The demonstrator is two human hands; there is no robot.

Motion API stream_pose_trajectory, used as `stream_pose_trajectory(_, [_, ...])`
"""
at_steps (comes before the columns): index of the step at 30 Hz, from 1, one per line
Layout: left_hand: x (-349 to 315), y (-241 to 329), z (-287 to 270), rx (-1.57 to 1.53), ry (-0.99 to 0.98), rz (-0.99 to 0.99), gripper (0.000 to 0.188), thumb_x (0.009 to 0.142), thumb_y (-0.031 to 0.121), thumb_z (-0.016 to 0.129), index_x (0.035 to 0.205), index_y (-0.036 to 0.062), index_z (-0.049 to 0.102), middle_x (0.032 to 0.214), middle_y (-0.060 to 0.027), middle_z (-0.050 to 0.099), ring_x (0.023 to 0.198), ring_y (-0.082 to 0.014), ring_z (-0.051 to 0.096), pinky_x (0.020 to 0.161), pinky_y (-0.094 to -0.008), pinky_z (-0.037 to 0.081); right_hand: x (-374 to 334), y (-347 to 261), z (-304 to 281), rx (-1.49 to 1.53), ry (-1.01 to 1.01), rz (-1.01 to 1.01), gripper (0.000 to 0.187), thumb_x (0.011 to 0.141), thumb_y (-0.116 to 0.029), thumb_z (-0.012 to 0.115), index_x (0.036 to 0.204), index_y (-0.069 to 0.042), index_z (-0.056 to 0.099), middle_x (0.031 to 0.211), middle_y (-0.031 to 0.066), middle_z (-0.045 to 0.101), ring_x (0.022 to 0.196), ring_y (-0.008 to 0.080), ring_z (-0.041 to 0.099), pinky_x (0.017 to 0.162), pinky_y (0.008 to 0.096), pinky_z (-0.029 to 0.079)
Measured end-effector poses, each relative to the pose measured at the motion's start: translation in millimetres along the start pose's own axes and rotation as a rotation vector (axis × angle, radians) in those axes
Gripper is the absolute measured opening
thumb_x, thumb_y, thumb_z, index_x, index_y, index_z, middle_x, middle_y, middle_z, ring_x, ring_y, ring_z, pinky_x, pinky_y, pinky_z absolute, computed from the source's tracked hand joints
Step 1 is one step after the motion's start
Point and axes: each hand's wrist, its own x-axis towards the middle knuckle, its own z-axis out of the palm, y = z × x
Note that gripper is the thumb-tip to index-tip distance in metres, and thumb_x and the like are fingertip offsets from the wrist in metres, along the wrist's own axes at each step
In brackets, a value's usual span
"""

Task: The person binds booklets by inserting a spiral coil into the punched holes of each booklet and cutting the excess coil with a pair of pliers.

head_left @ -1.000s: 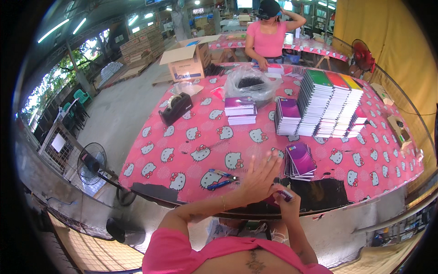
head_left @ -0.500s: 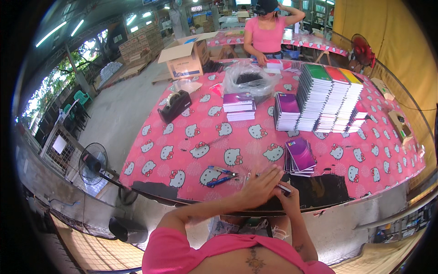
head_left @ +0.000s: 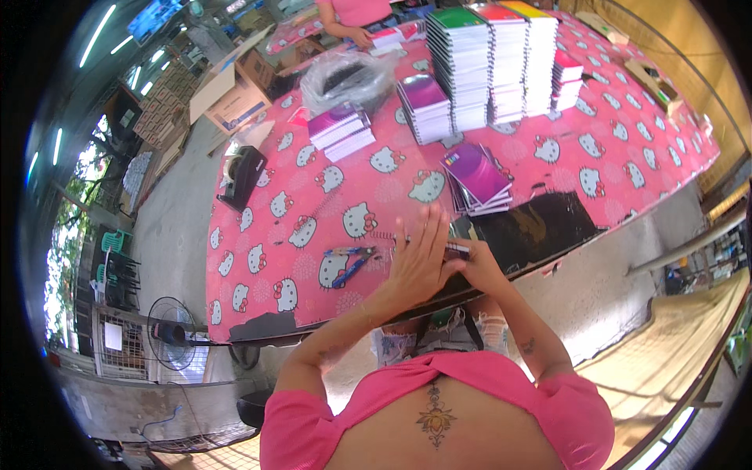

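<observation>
My left hand (head_left: 421, 258) lies flat with its fingers stretched out, pressed over a small spiral notebook near the table's front edge. My right hand (head_left: 481, 268) grips the end of that notebook (head_left: 457, 249), whose dark cover and white page edges show between my hands; the rest is hidden under my left palm. A thin wire coil (head_left: 381, 235) sticks out to the left of my left fingers. Blue-handled pliers (head_left: 352, 267) lie spread beside my left hand. Just beyond my right hand sits a short, uneven pile of purple notebooks (head_left: 478, 174).
Tall notebook stacks (head_left: 460, 74) stand at the far right, near a lower purple stack (head_left: 424, 110). Farther left are white-edged notebooks (head_left: 341, 131), a plastic bag (head_left: 313, 82), a black tape dispenser (head_left: 244, 178) and a cardboard box (head_left: 239, 92). A co-worker (head_left: 352, 19) stands across the table.
The view has tilted down and turned, so the table sits higher in it. My left hand now lies flatter, fingers pointing away from me; my right hand still grips the notebook.
</observation>
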Motion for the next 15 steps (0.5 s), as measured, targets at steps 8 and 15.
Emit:
stream_pose_trajectory(8, [-12.5,6.3,14.6,0.066,-0.058,-0.007,0.085,0.101,0.062,0.035,0.154,-0.0048,0.031,0.162,-0.0233,0.028,0.154,-0.0347,0.019,0.119,-0.0626,0.000,-1.1,-4.0,4.2,0.070,0.022,0.159,0.032,0.092,-0.004,0.064,0.123,0.002,0.065,0.091,0.0155,0.073,0.083,0.0101,0.061,0.078,0.0322,0.053])
stream_pose_trajectory(15, [11.8,2.9,-10.4,-0.063,0.147,-0.002,0.040,0.099,0.031,0.060,0.131,0.0072,0.060,0.132,-0.0087,0.063,0.133,-0.0279,0.053,0.119,-0.0645,0.006,-0.3,-15.9,-5.7,-0.064,-0.057,0.230,0.034,0.090,-0.008,0.070,0.122,0.002,0.066,0.093,0.0157,0.073,0.082,0.0156,0.065,0.078,0.0320,0.052])
